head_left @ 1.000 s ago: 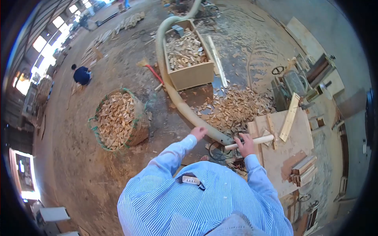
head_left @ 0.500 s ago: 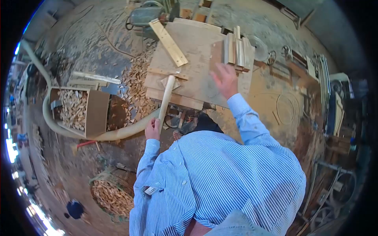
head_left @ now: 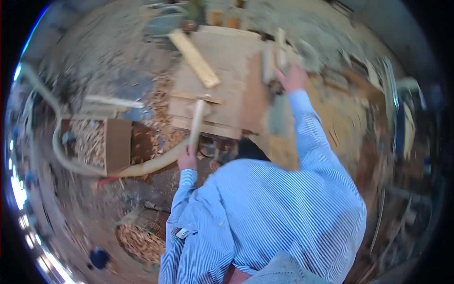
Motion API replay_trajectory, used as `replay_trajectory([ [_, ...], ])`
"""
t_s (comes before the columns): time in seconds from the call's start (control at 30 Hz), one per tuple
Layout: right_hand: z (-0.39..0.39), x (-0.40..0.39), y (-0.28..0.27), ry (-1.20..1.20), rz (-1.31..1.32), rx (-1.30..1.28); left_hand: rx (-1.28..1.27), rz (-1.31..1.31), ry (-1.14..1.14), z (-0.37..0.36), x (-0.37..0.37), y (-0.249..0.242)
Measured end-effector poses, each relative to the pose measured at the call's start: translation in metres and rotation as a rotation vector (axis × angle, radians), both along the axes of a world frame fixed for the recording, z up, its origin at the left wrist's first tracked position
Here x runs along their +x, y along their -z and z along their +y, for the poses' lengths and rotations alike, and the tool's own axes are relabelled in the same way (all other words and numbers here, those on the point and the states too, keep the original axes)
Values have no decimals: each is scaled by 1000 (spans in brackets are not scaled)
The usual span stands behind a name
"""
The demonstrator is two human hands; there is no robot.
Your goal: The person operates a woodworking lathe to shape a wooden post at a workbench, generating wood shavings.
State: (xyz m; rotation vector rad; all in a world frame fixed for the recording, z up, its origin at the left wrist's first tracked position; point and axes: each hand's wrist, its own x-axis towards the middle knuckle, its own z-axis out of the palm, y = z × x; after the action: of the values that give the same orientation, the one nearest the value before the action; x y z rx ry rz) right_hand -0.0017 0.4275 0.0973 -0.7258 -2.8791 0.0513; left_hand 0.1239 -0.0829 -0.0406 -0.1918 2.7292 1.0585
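Left hand (head_left: 187, 160) grasps pale wood stick (head_left: 196, 124); right hand (head_left: 294, 78) at wood strips (head_left: 282, 53), blurred, can't tell finger grip

Left hand (head_left: 187, 161) curled, right hand (head_left: 293, 78) farther forward

Wood offcuts (head_left: 88, 144) fill a wooden box (head_left: 118, 144) at nine o'clock, a pale hose (head_left: 153, 164) curving around it, and a basket (head_left: 152, 218) at seven. Scraps (head_left: 160, 102) litter the workshop floor (head_left: 99, 203) at ten o'clock. A person in dark clothing (head_left: 99, 259) appears, blurred, toward eight o'clock; a grey-green machine (head_left: 165, 24), also blurred, stands at eleven.
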Motion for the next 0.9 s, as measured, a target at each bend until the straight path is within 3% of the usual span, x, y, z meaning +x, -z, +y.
replay_trajectory([
  [0.03,-1,1,5,14,-102,-5,-76,-60,-48,1,-4,-4],
  [0.07,17,6,61,-97,223,177,-183,184,184,-14,2,29],
  [0.1,6,3,46,4,-12,74,-179,63,133,-14,1,12],
  [0.13,25,1,89,-109,251,223,-152,-61,75,-6,-3,-10],
  [0.17,3,-4,31,-54,-119,-151,-5,-121,-12,-5,-7,-23],
  [0.2,33,-13,70,-133,-96,-42,-1,-129,-28,-7,-7,-29],
  [0.23,19,-9,63,-67,-36,88,-13,-51,-51,-7,-6,-19],
  [0.27,0,3,40,15,-25,67,-19,26,-35,-5,0,-6],
  [0.57,-31,0,6,-24,7,-52,-8,11,-31,-11,7,-21],
  [0.63,-42,3,8,5,-131,91,-15,14,-25,-10,8,-21],
  [0.73,-60,17,9,-31,-88,288,-22,3,-21,-11,8,-25],
  [0.9,-52,36,34,-180,-63,349,-12,-21,-18,-11,8,-27],
])
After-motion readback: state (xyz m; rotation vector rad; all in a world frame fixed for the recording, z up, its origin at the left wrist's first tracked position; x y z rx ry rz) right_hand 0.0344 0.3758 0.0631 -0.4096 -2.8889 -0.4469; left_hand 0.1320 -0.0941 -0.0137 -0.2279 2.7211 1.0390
